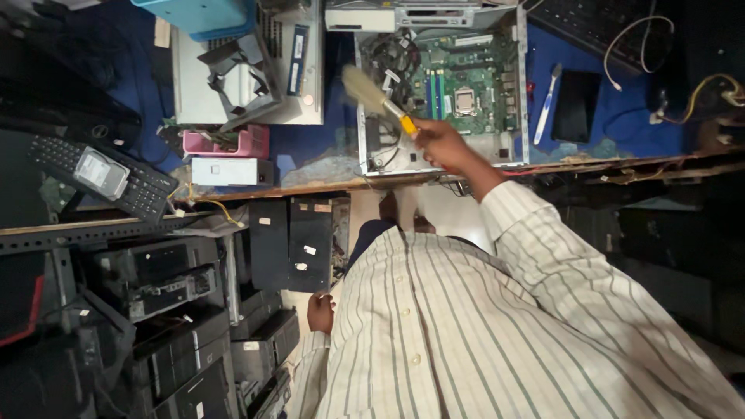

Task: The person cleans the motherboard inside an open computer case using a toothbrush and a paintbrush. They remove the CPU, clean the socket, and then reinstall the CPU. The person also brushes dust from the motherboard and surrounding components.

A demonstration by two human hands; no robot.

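Note:
My right hand (438, 143) grips a brush (380, 97) by its yellow handle. The brush's pale bristles sit over the left part of an open computer case (518, 93) lying on the blue-topped table. Inside the case a green motherboard (466, 85) and a bundle of dark cables (384, 54) show. My left hand (320, 312) hangs low beside my striped shirt, fingers curled, with nothing seen in it. It is close to black computer cases on the floor.
A second opened case (248, 70) lies to the left, with a pink tray (225, 143) and white box (233, 171) before it. A keyboard (140, 186) carries a hard drive (101, 172). A toothbrush (547, 101), black tablet (574, 105) and cables lie right. Stacked computer cases (178, 310) stand below.

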